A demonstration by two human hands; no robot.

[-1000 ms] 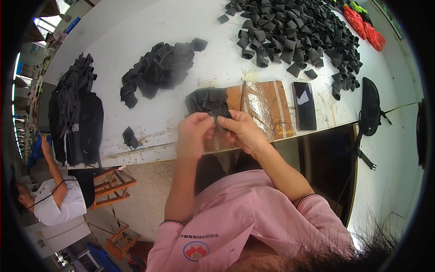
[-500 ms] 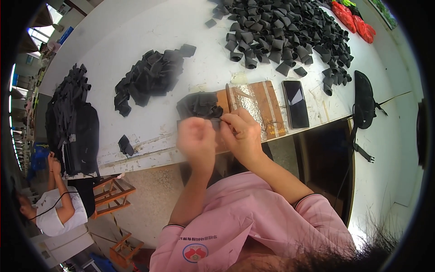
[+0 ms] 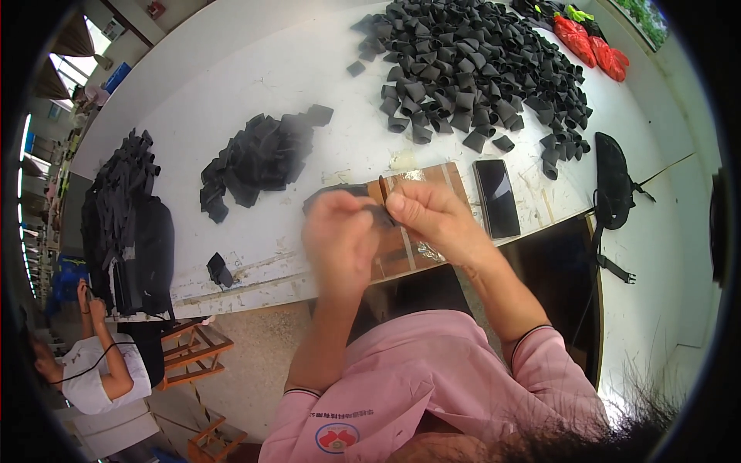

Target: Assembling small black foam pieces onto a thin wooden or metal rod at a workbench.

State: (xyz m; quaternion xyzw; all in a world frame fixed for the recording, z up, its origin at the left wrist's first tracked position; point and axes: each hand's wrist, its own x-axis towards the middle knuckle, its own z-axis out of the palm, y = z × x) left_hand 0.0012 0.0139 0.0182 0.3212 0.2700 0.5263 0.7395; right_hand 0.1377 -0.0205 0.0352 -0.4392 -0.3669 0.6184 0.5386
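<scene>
Black piece (image 3: 381,217) between left grip (image 3: 340,238) and right grip (image 3: 438,217)

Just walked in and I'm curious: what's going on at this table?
A person in a pink shirt is working on a small dark piece over a brown board. The right hand pinches it; the left hand is close by, too blurred to read. A big pile of black pieces lies beyond, with a smaller heap to the left.

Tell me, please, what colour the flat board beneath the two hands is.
The board is mostly brown, best seen in the head view.
</scene>
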